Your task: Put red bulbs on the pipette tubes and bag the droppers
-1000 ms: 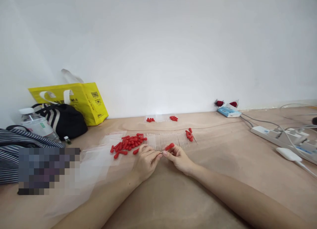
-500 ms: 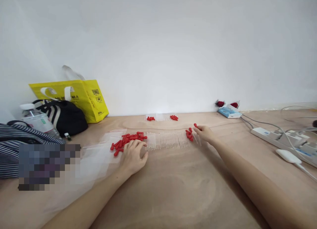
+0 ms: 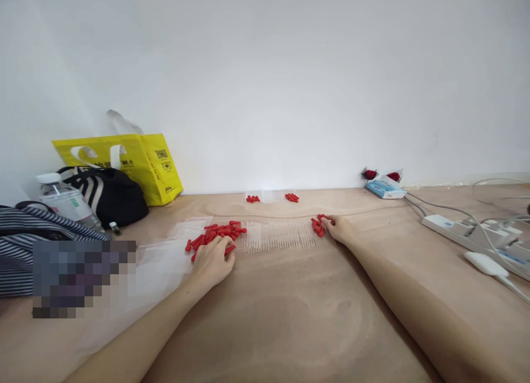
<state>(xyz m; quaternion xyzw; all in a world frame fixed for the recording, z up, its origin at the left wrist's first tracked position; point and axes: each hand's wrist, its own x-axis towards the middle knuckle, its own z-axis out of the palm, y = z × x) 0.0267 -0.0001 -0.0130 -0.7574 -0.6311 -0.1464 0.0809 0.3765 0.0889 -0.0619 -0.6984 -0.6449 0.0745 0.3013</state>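
My left hand (image 3: 215, 257) is closed on a red rubber bulb (image 3: 229, 250), just in front of a pile of loose red bulbs (image 3: 223, 228) lying on clear plastic bags (image 3: 153, 272). To the right of the pile, a row of thin clear tubes (image 3: 277, 235) lies side by side on the table. Beyond the row's right end, my right hand (image 3: 340, 230) pinches a clear dropper with a red bulb, partly hidden by the fingers. It is low over the table, beside a small cluster of red-bulbed droppers (image 3: 318, 227).
Small bags with red bulbs (image 3: 292, 197) lie near the wall. At left stand a yellow bag (image 3: 159, 173), a black pouch (image 3: 120, 192) and a water bottle (image 3: 68, 201). A blue tissue pack (image 3: 386, 188) and a power strip (image 3: 476, 234) with cables are at right.
My left hand has moved slightly left and nearer me, and a red bulb now shows in its fingers. My right hand has lowered the dropper beside the cluster at right.
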